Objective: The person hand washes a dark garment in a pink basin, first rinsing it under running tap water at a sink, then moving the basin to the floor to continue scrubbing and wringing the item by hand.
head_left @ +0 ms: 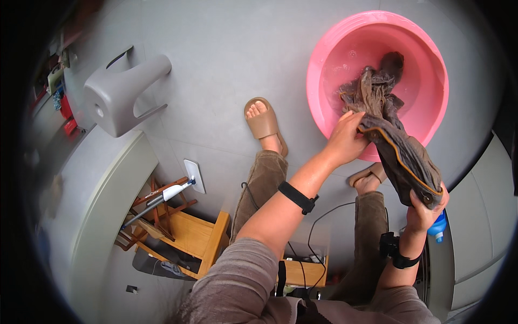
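A wet, dark grey-brown garment (398,150) with orange piping and round buttons stretches between my two hands. My left hand (348,135) pinches its edge just over the near rim of a pink plastic basin (317,101). Lower right, outside the basin, my right hand (427,208) grips the buttoned end. The rest of the cloth hangs down into the basin, bunched in shallow water with a few bubbles.
On the left a grey plastic stool (117,93) lies tipped over. A flat mop (174,192), a folding wooden stand (162,218) and a wooden bench (194,233) are lower left. A blue bottle (438,227) is behind my right wrist. Dark cables hang by my legs.
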Motion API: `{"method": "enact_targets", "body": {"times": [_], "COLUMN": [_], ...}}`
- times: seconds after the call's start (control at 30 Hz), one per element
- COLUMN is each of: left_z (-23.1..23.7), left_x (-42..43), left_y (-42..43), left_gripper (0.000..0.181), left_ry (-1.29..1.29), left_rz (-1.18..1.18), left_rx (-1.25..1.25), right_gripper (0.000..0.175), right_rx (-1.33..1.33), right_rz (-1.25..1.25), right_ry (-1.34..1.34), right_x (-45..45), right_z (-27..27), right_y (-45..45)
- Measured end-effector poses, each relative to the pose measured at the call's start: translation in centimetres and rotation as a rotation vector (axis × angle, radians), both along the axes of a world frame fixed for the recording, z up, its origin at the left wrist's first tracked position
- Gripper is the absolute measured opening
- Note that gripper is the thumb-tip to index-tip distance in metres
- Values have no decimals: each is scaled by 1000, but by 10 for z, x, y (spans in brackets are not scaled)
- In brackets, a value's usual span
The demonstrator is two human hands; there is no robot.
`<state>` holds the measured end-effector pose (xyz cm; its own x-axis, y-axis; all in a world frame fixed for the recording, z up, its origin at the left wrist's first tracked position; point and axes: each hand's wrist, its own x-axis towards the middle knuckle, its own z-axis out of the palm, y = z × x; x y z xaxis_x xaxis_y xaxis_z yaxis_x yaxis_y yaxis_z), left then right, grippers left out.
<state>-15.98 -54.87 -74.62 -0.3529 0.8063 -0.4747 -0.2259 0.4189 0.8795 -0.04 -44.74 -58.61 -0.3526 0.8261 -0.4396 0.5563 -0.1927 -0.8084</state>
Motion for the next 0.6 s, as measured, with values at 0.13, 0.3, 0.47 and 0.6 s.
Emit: {"method": "enact_targets", "body": {"times": [0.13, 0.3, 0.47, 0.6], "left_z": [21, 62, 86, 88], "left_x": [2, 12, 27, 33], "left_y": [19, 25, 31, 30], "left_gripper": [30, 30, 43, 39], "left_ry": [-95, -85, -27, 71], "left_rz": [46, 252, 243, 226], "left_rx": [-59, 38, 158, 66], "right_gripper": [38, 35, 34, 35], "right_rx": [-9, -132, -48, -121], "right_rz": [-1, -99, -149, -145], "right_ry": [-7, 192, 188, 137], "right_x": [-20, -16, -4, -5], "right_z": [3, 3, -1, -10], "right_y": [19, 33, 37, 37]}}
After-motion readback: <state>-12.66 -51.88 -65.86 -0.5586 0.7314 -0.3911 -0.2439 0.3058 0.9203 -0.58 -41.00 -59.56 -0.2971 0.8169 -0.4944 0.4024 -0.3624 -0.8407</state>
